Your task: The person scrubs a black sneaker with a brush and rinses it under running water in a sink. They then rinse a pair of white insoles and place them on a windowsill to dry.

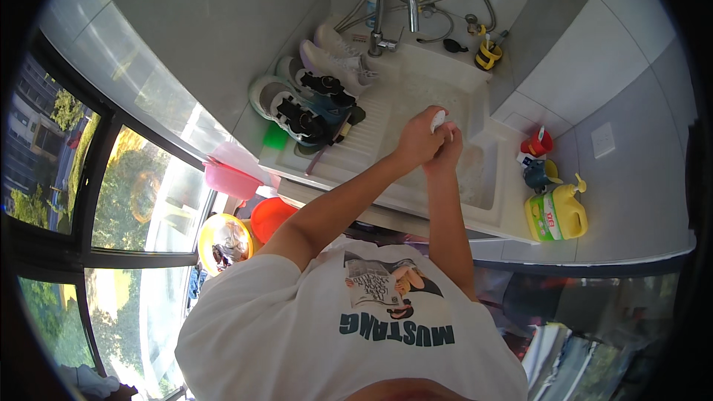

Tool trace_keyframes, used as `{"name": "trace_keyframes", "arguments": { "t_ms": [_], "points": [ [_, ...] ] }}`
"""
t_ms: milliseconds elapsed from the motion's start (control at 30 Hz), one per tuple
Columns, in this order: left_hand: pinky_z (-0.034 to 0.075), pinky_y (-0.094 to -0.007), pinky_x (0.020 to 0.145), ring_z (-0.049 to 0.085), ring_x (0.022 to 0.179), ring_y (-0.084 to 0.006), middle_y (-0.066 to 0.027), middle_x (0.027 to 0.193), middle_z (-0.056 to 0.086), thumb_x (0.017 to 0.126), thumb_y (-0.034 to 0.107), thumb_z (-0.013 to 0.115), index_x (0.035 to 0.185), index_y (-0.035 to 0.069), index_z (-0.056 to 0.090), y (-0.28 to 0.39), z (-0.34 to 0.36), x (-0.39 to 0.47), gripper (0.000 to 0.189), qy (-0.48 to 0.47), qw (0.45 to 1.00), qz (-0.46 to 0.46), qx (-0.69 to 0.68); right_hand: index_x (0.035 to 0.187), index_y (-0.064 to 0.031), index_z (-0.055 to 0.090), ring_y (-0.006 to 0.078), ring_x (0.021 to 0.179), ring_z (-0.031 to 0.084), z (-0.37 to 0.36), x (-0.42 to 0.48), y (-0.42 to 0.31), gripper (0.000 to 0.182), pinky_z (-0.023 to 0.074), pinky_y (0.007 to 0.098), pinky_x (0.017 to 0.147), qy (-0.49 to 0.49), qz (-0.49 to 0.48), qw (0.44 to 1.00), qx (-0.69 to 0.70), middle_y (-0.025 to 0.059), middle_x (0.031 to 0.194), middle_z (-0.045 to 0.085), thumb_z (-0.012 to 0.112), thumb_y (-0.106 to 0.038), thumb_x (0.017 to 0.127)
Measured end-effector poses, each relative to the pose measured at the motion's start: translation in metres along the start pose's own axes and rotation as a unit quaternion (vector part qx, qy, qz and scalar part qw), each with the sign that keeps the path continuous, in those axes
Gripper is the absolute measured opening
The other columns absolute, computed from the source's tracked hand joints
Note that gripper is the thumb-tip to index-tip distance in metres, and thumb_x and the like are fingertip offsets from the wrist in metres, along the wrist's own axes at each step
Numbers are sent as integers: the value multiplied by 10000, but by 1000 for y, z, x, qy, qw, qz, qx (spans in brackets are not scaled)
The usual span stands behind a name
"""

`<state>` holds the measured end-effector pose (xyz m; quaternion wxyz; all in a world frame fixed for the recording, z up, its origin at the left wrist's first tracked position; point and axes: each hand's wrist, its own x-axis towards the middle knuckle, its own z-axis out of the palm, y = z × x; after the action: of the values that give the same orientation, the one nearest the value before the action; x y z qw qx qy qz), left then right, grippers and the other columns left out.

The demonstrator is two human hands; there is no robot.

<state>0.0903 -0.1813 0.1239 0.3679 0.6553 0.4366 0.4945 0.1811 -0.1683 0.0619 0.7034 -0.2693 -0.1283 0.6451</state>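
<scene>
My left hand [420, 139] and my right hand [445, 147] are together above the white sink basin [490, 172]. A small white object [438, 121] with dark specks shows between the fingers of my left hand; its kind cannot be told. The fingertips of my right hand touch the left hand just below it, and whether they also grip the object is hidden. Cloudy water [423, 94] lies in the basin under both hands. The chrome faucet [412, 8] arches over the basin's far side, beyond the hands.
Sneakers [289, 114] and pale shoes [334, 61] crowd the ribbed washboard [362, 133] at left. At right stand a red cup [537, 143], a dark cup [539, 174] and a yellow detergent jug [562, 213]. A yellow-black holder [488, 56] sits at the back corner.
</scene>
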Motion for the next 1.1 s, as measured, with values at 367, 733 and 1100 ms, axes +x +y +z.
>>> {"name": "trace_keyframes", "arguments": {
  "t_ms": [367, 733, 1100],
  "points": [
    [473, -397, 527, 613, 586, -367, -207, 686, 634, 904, 267, 640, 805, 19, 653, -9, -3, -10, 267, 111, 994, 14, -2, 990, -101, 599, 177, 725, 608, -11, 1, 1, 154, 513, 326, 565, -1, 8, 999, -50, 30, 841, 605, 483, -201, 975],
    [446, -369, 483, 591, 493, -288, -166, 581, 589, 921, 191, 610, 715, -3, 600, 9, 11, -11, 283, 61, 992, 111, -21, 1020, -72, 601, 189, 748, 612, -14, 15, 13, 199, 513, 344, 581, 23, 13, 999, -24, 50, 877, 613, 467, -216, 985],
    [444, -335, 532, 552, 551, -163, -146, 615, 598, 941, 174, 566, 804, -45, 633, -3, 22, 7, 267, 87, 994, 7, -61, 1049, -43, 603, 201, 771, 616, -30, 19, 20, 247, 512, 361, 597, 38, 17, 998, -35, 69, 914, 621, 451, -231, 996]
  ]
}}
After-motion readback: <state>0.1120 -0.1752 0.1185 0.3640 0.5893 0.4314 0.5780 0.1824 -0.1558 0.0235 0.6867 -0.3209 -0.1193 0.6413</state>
